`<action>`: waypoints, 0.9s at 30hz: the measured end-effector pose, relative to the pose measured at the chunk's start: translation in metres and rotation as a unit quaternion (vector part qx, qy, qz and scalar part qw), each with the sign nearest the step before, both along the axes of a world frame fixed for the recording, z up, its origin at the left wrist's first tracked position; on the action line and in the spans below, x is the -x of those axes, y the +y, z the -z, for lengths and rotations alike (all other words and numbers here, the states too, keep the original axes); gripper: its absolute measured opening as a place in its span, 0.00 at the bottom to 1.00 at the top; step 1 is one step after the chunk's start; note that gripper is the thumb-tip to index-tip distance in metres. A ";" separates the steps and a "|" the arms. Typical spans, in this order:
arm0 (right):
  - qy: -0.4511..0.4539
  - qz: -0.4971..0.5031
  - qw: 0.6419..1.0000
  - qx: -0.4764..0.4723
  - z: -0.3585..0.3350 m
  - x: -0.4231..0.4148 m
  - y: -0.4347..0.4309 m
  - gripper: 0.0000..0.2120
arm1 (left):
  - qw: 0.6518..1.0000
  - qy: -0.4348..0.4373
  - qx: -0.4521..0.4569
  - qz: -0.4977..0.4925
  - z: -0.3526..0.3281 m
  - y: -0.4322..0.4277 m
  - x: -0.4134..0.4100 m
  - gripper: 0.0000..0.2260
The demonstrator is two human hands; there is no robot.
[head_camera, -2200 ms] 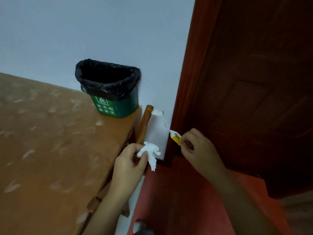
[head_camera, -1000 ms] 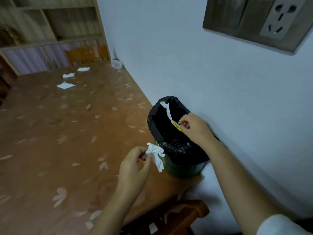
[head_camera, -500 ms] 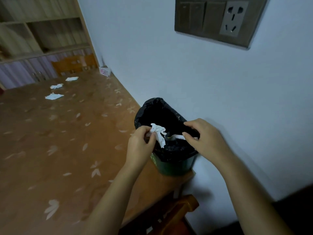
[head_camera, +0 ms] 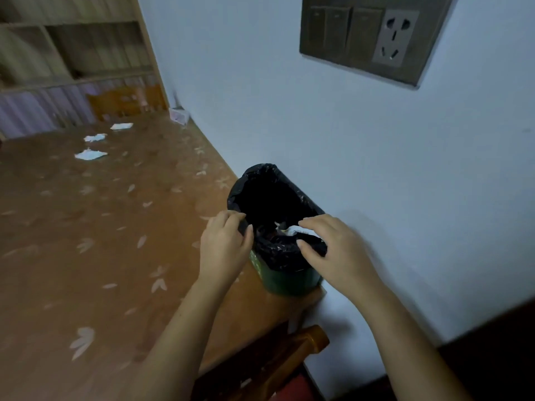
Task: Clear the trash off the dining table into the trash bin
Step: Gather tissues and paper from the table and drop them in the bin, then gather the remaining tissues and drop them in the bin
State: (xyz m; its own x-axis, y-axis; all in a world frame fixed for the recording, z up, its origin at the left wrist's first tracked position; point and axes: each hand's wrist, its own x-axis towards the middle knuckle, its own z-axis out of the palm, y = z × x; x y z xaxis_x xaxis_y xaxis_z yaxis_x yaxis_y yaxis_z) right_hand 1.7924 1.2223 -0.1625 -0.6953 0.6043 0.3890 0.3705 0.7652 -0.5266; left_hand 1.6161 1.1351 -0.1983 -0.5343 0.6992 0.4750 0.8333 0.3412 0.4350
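While left hand (head_camera: 224,247) and right hand (head_camera: 333,251) hover empty, tissue (head_camera: 290,229) lies inside bin (head_camera: 289,280)

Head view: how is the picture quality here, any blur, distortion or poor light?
Head view: dim, bluish light; the right hand is smeared by motion blur, the left hand sharper; the switch plate looks skewed by the wide angle; the inside of the trash bin is nearly black.

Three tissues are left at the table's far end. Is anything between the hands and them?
Nothing visible. The left hand and right hand are at the rim of the trash bin; only tabletop lies between them and the tissues. A small packet sits by the wall, right of that path.
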 end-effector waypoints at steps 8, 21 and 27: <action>-0.045 -0.141 0.989 -0.025 0.007 0.073 -0.048 0.14 | 0.992 0.021 0.042 -0.121 0.009 -0.114 0.010 0.12; -0.097 -0.387 0.914 -0.069 0.043 0.202 -0.239 0.15 | 0.925 -0.015 0.049 -0.376 0.042 -0.349 0.023 0.14; -0.099 -0.468 0.874 -0.087 0.051 0.234 -0.370 0.14 | 0.882 -0.022 0.044 -0.468 0.049 -0.479 0.021 0.15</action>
State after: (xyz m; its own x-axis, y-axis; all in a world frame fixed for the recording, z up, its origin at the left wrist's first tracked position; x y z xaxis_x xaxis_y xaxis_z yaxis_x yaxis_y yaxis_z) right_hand 1.5584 0.8526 -0.2140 -0.9172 -0.3219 0.2350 -0.3905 0.8437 -0.3683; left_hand 1.5954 0.6559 -0.2477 -0.9137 -0.0243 0.4056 0.1519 0.9055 0.3963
